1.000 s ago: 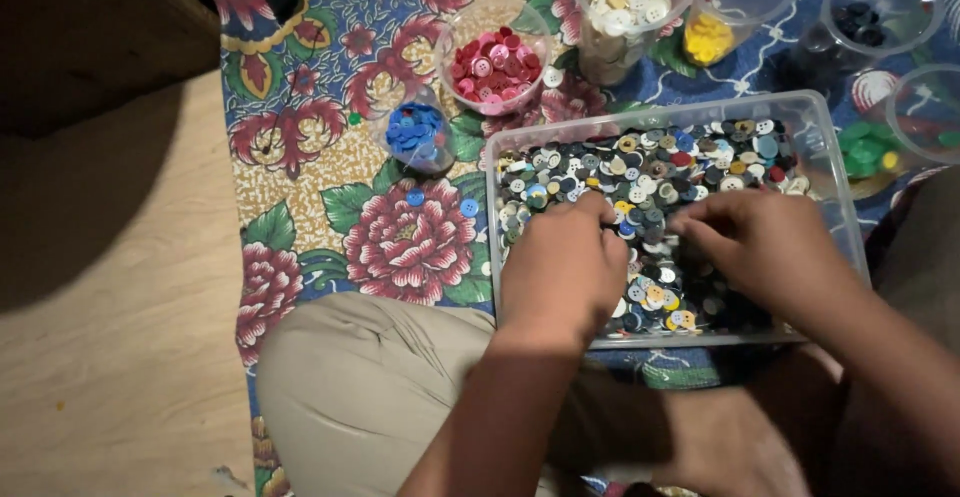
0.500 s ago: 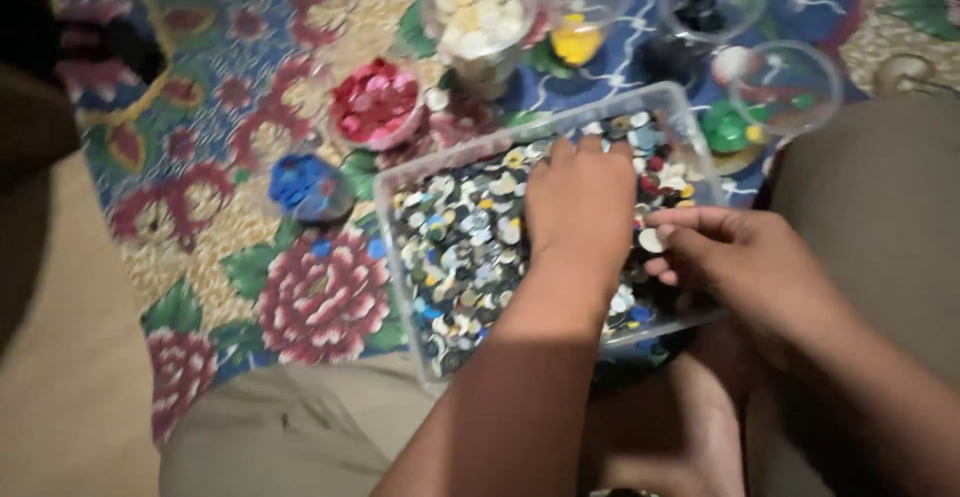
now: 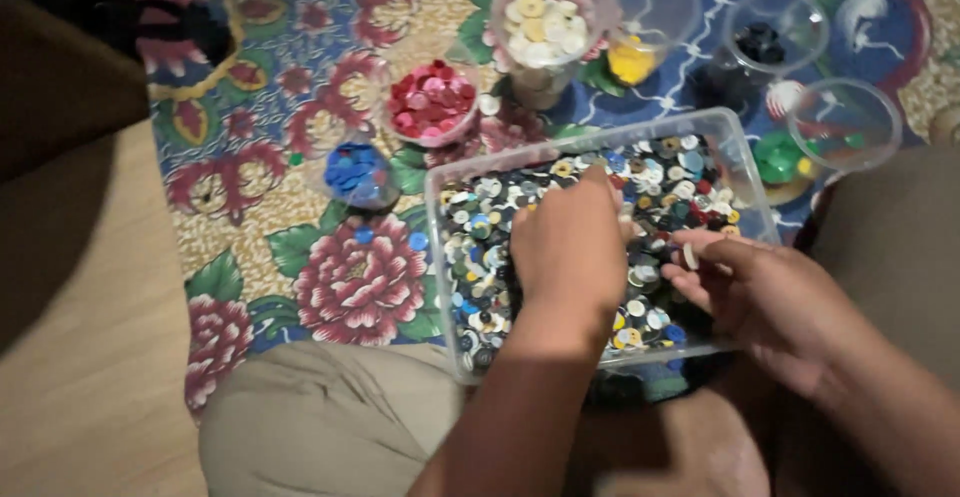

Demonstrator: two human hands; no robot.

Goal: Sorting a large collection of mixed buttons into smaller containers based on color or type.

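Since 0.5 s ago: view steadier, L hand [image 3: 570,247] same spot, palm down on buttons [image 3: 660,172] in clear tray [image 3: 745,167]; grip hidden, can't tell. R hand [image 3: 770,292] at tray's right edge, pinching pale button [image 3: 690,256]. Tray's near edge cut off by arms.

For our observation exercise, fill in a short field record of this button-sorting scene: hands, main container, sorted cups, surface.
left hand: palm down in the mixed buttons
right hand: at the tub's right side, one pale button at its fingertips
main container: clear plastic tub of mixed buttons
sorted cups: red, blue, white, yellow, black, green
surface: floral mat
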